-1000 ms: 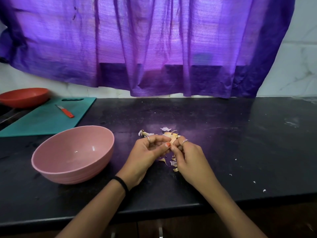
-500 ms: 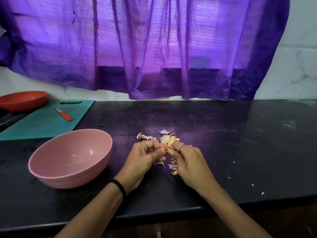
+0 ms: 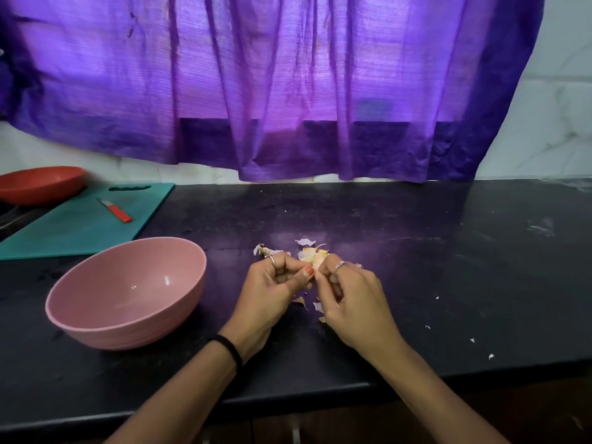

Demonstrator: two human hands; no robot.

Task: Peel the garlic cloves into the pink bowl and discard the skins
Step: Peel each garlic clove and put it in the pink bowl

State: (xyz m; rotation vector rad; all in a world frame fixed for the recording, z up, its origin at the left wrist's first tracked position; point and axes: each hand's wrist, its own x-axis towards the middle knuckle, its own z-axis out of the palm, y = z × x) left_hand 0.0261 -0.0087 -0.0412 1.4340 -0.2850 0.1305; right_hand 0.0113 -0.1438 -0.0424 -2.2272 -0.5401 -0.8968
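While both hands met over the black tabletop (image 3: 416, 283), the left hand (image 3: 272, 293) and right hand (image 3: 349, 299) pinched a garlic clove (image 3: 315, 261) between curled fingertips. Loose skins (image 3: 306, 242) lay just beyond; the pink bowl (image 3: 128, 293) stood left, the teal cutting board (image 3: 80, 229) farther back.

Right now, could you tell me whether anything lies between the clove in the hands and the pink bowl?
Nothing visible does: the garlic clove is pinched by both hands, and only bare countertop separates it from the pink bowl.
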